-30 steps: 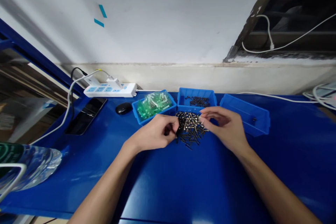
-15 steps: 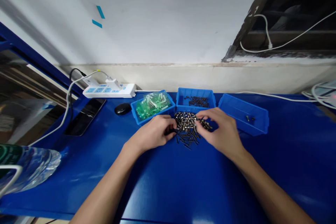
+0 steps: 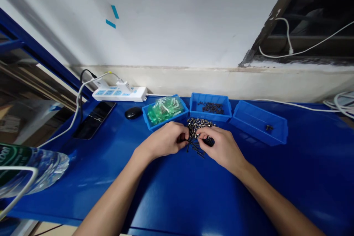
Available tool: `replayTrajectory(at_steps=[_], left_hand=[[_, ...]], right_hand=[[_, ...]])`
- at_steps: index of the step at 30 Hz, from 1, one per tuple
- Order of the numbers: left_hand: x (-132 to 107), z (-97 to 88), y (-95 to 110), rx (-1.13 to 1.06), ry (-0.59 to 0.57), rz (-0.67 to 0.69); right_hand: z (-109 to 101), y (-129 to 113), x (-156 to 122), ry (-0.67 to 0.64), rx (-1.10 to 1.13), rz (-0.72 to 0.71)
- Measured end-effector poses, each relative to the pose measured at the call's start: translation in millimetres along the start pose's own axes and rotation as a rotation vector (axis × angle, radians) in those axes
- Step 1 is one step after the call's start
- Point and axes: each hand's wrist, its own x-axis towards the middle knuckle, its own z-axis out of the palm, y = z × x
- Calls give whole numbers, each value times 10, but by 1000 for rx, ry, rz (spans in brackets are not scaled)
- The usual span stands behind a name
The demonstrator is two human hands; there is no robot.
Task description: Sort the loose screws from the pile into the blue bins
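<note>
A heap of small dark and silver screws (image 3: 199,123) lies on the blue table, partly covered by my hands. My left hand (image 3: 170,139) is at its left edge, thumb and forefinger curled together in a pinch, a thin dark screw showing at the fingertips. From the right, my right hand (image 3: 222,146) reaches over the heap. Its thumb and forefinger close on a small screw with a bright end; its other fingers curl over more dark screws. Behind the heap stands a blue bin (image 3: 195,112) with dark screws inside.
To the left are a blue bin (image 3: 146,120) of green bags, a black mouse (image 3: 133,113), a phone (image 3: 95,120), a power strip (image 3: 119,94) and a large water bottle (image 3: 45,169). Another blue bin (image 3: 249,123), holding a few screws, stands at right.
My right hand has moved left and slightly nearer, its fingers closing over the heap. My left hand stays pinched at the left edge. The view has shifted slightly.
</note>
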Motion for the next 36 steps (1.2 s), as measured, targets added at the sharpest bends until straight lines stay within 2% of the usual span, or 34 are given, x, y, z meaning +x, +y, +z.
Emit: replayTrajectory(at_steps=[5,11,17,20,23,26,29,32,36], left_hand=[[-11,-4,11,-4,45,-4],[0,4,46,14,51,-21],[7,12,45,-6,73,-19],[0,18,37,-66,69,5],[-7,20,36,-137,60,44],[-6,15,29,-113,95,69],[4,18,-3,8,152,62],[17,32,-49,84,135,81],[28,33,-75,120,95,83]], right_hand=[[-47,-29,1,-64,14,16],[-13,-40,-4,-48,-44,0],[-70,-44,34,38,178,78],[-181,3,59,116,237,101],[-331,111,70,286,206,134],[-494,231,72,472,10,172],[-609,294,72,593,-256,136],[-614,270,73,619,-332,89],[-462,158,65,526,-185,37]])
